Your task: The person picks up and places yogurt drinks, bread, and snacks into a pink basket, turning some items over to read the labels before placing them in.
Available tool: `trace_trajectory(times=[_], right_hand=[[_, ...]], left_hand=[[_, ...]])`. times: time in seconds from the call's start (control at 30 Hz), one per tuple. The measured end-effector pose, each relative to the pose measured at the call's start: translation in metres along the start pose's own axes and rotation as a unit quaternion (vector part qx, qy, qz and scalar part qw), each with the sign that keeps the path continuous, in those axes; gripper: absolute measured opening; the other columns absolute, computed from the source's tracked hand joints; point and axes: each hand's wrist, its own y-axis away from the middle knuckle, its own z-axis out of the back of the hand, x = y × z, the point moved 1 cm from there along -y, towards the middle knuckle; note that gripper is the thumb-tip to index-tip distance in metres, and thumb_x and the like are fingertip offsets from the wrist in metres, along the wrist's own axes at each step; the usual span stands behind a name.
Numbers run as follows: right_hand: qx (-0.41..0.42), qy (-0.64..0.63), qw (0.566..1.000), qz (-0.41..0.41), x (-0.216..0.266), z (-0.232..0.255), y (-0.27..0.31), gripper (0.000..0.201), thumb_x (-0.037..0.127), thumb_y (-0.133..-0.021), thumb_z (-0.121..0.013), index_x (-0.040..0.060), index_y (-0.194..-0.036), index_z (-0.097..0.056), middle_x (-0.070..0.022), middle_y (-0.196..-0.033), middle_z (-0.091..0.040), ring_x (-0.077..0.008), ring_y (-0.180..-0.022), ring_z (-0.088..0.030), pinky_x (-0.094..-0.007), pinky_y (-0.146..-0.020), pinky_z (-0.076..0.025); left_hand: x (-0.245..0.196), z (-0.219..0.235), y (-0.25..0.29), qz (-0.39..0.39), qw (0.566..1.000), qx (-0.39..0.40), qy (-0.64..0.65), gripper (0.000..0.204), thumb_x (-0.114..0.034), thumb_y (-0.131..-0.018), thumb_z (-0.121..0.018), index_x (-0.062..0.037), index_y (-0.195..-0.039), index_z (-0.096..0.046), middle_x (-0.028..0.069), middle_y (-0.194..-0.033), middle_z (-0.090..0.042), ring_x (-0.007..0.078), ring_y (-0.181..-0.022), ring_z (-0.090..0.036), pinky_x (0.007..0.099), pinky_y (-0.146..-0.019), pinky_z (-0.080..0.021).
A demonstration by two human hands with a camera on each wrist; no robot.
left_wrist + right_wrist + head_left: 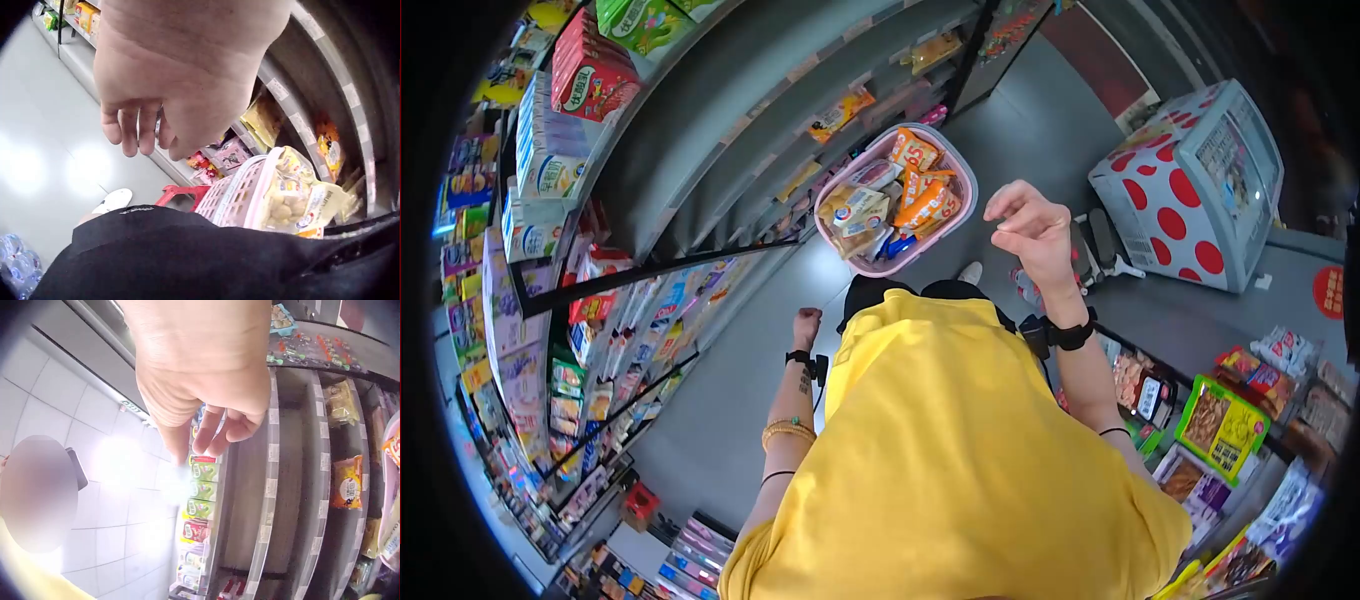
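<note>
My right hand (1030,235) is raised ahead of my body, its fingers loosely bent with nothing held. In the right wrist view, the same hand (206,394) overlaps the shelves. Low at my side hangs my left hand (807,328); its relaxed fingers (129,131) hold nothing in the left wrist view. A pink basket (971,190) stands in front of me, apart from both hands in the head view. Inside it lie orange snack bags (928,205) and a clear-and-beige food pack (858,212). From the left wrist, the basket's slotted wall (234,195) shows.
Curved grey shelves (730,120) with a few snack packs (840,112) run along the front left. A red-dotted white freezer (1180,205) stands at the right. Packaged foods (1225,425) lie beside my right arm. Bottles (20,262) stand on the floor.
</note>
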Motion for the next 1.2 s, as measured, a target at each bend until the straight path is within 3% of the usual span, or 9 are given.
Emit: trace_trajectory(times=[0.07,0.17,0.3,0.4,0.5,0.57,0.7,0.83,1.2], right_hand=[[0.017,-0.026,1.0,0.002,0.018,0.022,0.004,0.017,-0.011,-0.072,-0.072,0.0017,-0.082,-0.069,-0.0116,-0.097,-0.062,-0.0182,-0.091,-0.06,-0.0304,-0.083,-0.048],[0.03,-0.028,0.999,-0.024,0.038,0.06,0.008,0.016,-0.011,-0.075,-0.07,0.0014,-0.086,-0.071,-0.0115,-0.097,-0.063,-0.0184,-0.091,-0.06,-0.0301,-0.082,-0.048],[0.133,0.161,0.977,-0.053,0.036,0.101,0.025,0.01,-0.004,-0.076,-0.071,0.0008,-0.085,-0.072,-0.0072,-0.083,-0.067,-0.0169,-0.079,-0.062,-0.0278,-0.072,-0.048],[0.214,0.22,0.948,-0.087,0.026,0.105,0.045,0.008,0.003,-0.075,-0.075,0.001,-0.081,-0.071,-0.0077,-0.076,-0.065,-0.0177,-0.069,-0.063,-0.0278,-0.062,-0.048],[0.229,0.251,0.934,-0.114,0.021,0.101,0.059,0.008,0.005,-0.074,-0.076,0.0022,-0.079,-0.071,-0.0068,-0.075,-0.063,-0.0184,-0.068,-0.063,-0.0294,-0.059,-0.049],[0.238,0.266,0.929,-0.096,0.019,0.101,0.063,0.008,0.006,-0.074,-0.075,0.003,-0.08,-0.07,-0.007,-0.076,-0.062,-0.0201,-0.066,-0.063,-0.0301,-0.059,-0.05],[0.234,0.278,0.93,-0.054,0.021,0.093,0.063,0.007,0.007,-0.074,-0.074,0.0039,-0.079,-0.069,-0.0072,-0.075,-0.061,-0.0229,-0.065,-0.063,-0.0324,-0.058,-0.05],[0.235,0.325,0.916,-0.029,0.022,0.086,0.059,0.008,0.008,-0.073,-0.074,0.0042,-0.076,-0.068,-0.0075,-0.075,-0.061,-0.0263,-0.066,-0.062,-0.0352,-0.059,-0.049],[0.278,0.366,0.887,0.038,0.014,0.051,0.053,0.01,0.008,-0.07,-0.075,0.0048,-0.074,-0.066,-0.0087,-0.073,-0.059,-0.029,-0.071,-0.061,-0.0382,-0.062,-0.049]], left_hand=[[-0.022,-0.023,0.02,0.008,0.999,-0.042,-0.002,0.027,-0.022,-0.082,-0.066,0.0,-0.097,-0.068,0.0106,-0.081,-0.07,0.0187,-0.073,-0.066,0.0317,-0.07,-0.052],[-0.064,-0.066,0.05,-0.058,0.998,-0.038,0.013,0.024,-0.02,-0.084,-0.066,-0.0013,-0.098,-0.069,0.009,-0.082,-0.071,0.0172,-0.074,-0.067,0.0309,-0.071,-0.052],[-0.216,-0.1,0.133,-0.237,0.97,0.044,0.021,0.017,-0.015,-0.086,-0.068,-0.0024,-0.098,-0.068,0.0056,-0.083,-0.07,0.012,-0.075,-0.064,0.0273,-0.072,-0.051],[-0.349,-0.115,0.225,-0.297,0.94,0.154,0.068,0.011,-0.008,-0.086,-0.07,-0.0007,-0.094,-0.067,0.0008,-0.09,-0.066,0.0083,-0.082,-0.06,0.0249,-0.073,-0.048],[-0.413,-0.134,0.286,-0.383,0.904,0.19,0.026,0.013,-0.009,-0.083,-0.074,-0.0041,-0.093,-0.068,0.0031,-0.091,-0.067,0.0116,-0.082,-0.062,0.0262,-0.072,-0.048],[-0.418,-0.145,0.294,-0.458,0.87,0.183,-0.013,0.015,-0.01,-0.08,-0.076,-0.0048,-0.092,-0.069,0.0038,-0.087,-0.067,0.0134,-0.081,-0.063,0.0273,-0.07,-0.048],[-0.423,-0.148,0.309,-0.498,0.855,0.126,-0.064,0.014,-0.009,-0.078,-0.075,-0.0032,-0.088,-0.067,0.0065,-0.08,-0.065,0.02,-0.073,-0.061,0.0307,-0.068,-0.049],[-0.422,-0.137,0.317,-0.443,0.886,0.133,-0.003,0.013,-0.007,-0.079,-0.074,-0.0034,-0.087,-0.065,0.0074,-0.078,-0.064,0.019,-0.072,-0.061,0.0308,-0.067,-0.049],[-0.408,-0.11,0.317,-0.503,0.859,0.094,-0.013,0.012,-0.005,-0.078,-0.073,-0.0033,-0.086,-0.064,0.0087,-0.078,-0.064,0.0235,-0.073,-0.062,0.033,-0.066,-0.05]])
